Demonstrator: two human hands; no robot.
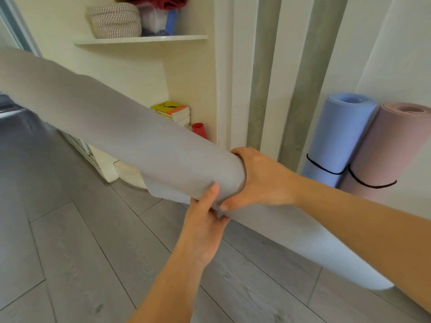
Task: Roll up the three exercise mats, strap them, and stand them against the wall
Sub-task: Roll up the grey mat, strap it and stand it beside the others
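Left hand pinched the grey mat, apparently at its loose edge; right hand curled round the roll; blue mat and pink mat stood strapped, far right

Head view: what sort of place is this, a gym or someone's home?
Most likely a room in a home: a woven basket on a wall shelf, stacked books beside a red cup, and grey plank flooring.

Left hand and right hand grip the grey mat, flap seemingly loose.
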